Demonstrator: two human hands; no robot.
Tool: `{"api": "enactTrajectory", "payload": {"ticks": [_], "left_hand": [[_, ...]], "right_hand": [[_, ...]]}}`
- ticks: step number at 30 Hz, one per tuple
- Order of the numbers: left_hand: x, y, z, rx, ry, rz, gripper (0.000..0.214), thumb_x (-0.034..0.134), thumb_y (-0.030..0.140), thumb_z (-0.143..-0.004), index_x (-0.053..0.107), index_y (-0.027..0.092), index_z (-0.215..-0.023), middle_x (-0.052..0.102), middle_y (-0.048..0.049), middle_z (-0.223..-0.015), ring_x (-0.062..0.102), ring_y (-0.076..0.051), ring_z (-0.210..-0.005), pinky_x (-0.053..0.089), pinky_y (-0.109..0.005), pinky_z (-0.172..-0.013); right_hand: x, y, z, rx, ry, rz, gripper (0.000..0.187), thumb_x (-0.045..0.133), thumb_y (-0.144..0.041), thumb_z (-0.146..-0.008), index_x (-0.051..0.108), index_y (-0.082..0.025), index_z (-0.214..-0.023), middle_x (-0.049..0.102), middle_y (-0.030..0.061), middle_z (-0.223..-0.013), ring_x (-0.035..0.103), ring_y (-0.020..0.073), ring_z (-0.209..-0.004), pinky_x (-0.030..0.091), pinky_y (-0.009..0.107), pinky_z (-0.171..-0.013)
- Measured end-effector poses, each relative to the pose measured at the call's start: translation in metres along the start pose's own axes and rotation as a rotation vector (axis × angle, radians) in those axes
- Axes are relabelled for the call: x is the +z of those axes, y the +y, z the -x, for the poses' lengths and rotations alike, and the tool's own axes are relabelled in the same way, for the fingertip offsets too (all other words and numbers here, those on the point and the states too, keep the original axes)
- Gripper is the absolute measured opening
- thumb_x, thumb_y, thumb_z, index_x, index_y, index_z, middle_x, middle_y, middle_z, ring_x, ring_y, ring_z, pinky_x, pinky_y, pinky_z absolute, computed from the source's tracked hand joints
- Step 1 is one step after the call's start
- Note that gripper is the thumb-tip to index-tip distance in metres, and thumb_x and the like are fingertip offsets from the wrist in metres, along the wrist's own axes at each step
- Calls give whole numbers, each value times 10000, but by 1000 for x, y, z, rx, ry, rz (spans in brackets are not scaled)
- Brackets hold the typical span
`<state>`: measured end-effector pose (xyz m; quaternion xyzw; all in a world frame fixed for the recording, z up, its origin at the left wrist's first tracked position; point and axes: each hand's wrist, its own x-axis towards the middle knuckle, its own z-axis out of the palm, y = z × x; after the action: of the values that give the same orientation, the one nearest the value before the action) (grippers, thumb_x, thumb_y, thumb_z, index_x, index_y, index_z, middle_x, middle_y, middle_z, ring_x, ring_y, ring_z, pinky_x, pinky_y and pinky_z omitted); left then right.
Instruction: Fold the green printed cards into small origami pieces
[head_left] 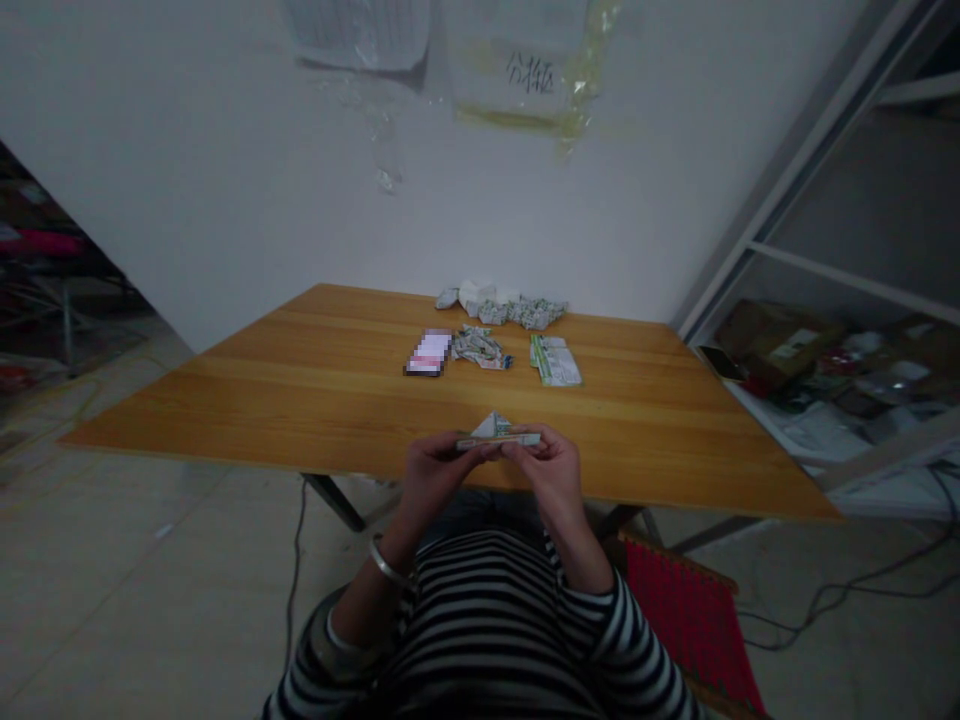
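Observation:
Between my two hands, over the near edge of the wooden table, is a small piece of folded printed paper (493, 427) with a pointed peak and a flat lower band. My left hand (439, 465) pinches its left end. The right end is gripped by my right hand (549, 462), and both thumbs press along the band facing me. Beyond the hands lie a crumpled heap of printed paper (480, 346) and a flat folded stack of printed paper (556, 361). To the left of the heap rests a phone (429, 352) with a blurred, lit screen.
More crumpled paper (517, 305) lies along the back of the wooden table (315, 390), by the wall. A red woven chair (690, 610) stands at lower right. Shelving with boxes (780, 335) is on the right. Cables (840, 592) run over the floor.

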<state>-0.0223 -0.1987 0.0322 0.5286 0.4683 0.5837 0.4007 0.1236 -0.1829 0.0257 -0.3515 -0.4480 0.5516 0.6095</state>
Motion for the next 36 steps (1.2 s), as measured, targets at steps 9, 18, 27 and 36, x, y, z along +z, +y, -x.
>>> {"api": "enactTrajectory", "payload": {"ticks": [9,18,27,36], "left_hand": [[8,-8,2,-86,125,184,199,825,303,-666,751,135,-744,767,-49,-708,706,-181,-636,596,-298,-681],[9,-1,3,-46,119,243,470,771,348,-748,577,159,-1132,747,-6,-699,697,-146,-569,578,-250,-612],[2,-15,0,-16,23,88,526,469,428,-945,384,153,-1385,707,-18,-673,688,-173,-541,577,-284,-565],[-5,-24,-1,462,-212,-612,334,525,177,-919,653,278,-1210,582,-105,-1343,603,-241,-1180,514,-409,-965]], "right_hand": [[15,12,2,6,138,-89,240,800,-354,-697,698,-140,-733,750,30,-676,699,169,-583,588,288,-627],[20,12,3,21,143,-149,520,782,-379,-694,638,-154,-1139,767,34,-774,730,203,-628,621,355,-679],[10,17,2,19,143,-52,619,630,-442,-802,538,-138,-1333,749,38,-744,736,230,-665,603,343,-600],[-1,18,-4,-29,143,184,394,619,-365,-819,602,-172,-1162,623,-47,-537,638,163,-464,566,279,-514]]}}
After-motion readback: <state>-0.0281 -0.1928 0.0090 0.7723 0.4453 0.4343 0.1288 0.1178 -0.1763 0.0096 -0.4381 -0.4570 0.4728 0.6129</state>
